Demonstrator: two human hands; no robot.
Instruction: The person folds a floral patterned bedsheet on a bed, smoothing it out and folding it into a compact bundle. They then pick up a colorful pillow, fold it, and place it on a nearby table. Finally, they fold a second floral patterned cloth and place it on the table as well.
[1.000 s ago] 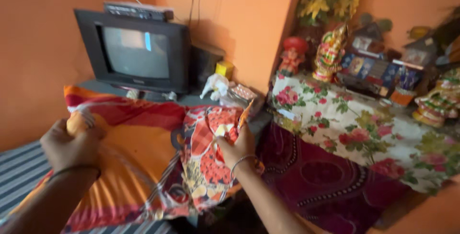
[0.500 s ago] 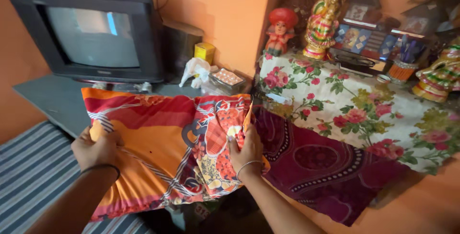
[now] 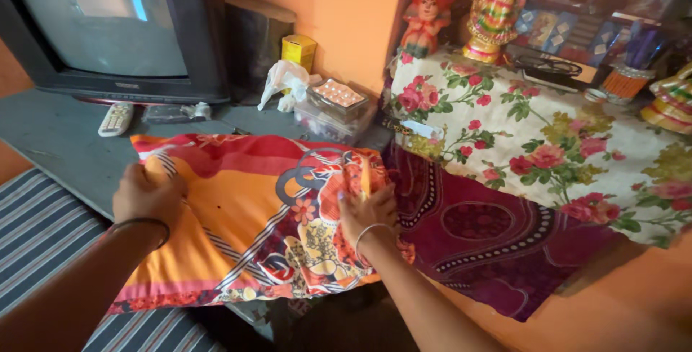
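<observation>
Lying across the edge of a grey table (image 3: pixel 65 143), a soft, plump pillow (image 3: pixel 245 208) in a smooth printed cover shows orange, red and pink bands, pale criss-cross stripes and a flowered patch at its right end. Its long axis runs from about nine o'clock to three o'clock, tilted slightly, with the gathered open end toward three o'clock. The left hand (image 3: pixel 148 195) grips the cover's left upper edge, fingers curled into the cloth. The right hand (image 3: pixel 367 211) clutches the bunched fabric at the right end, fingers closed around it. At three o'clock hangs a maroon cloth (image 3: pixel 490 244) with dotted patterns beneath a floral cloth (image 3: pixel 548 143). At eleven o'clock sits a boxy television (image 3: pixel 108 28), a white remote (image 3: pixel 115 118) before it.
</observation>
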